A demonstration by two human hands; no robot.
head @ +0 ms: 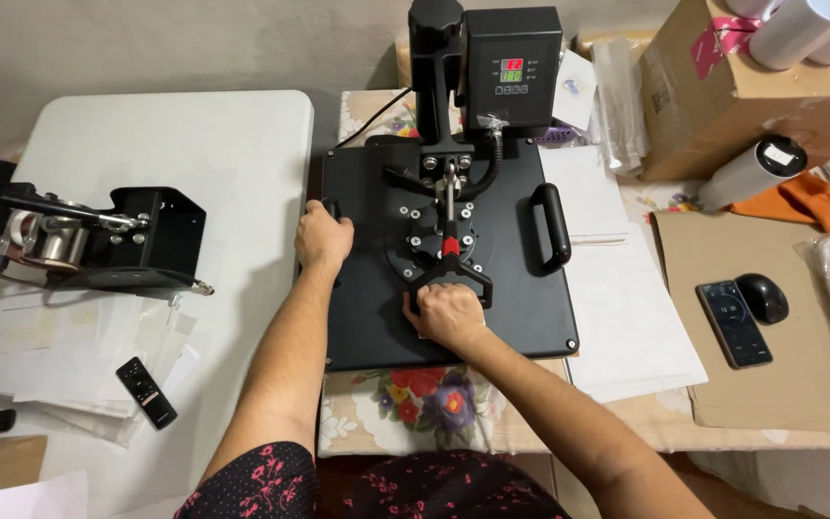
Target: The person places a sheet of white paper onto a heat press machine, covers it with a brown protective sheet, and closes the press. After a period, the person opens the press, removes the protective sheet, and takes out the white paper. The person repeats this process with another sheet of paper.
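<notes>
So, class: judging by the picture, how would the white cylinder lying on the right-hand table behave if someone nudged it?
The white cylinder lies on its side, so it would probably roll. Its smooth surface looks slippery. It seems rigid, not floppy.

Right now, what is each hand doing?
Left hand: closed on the press's left side handle.
Right hand: closed on the press's front lever handle.
</notes>
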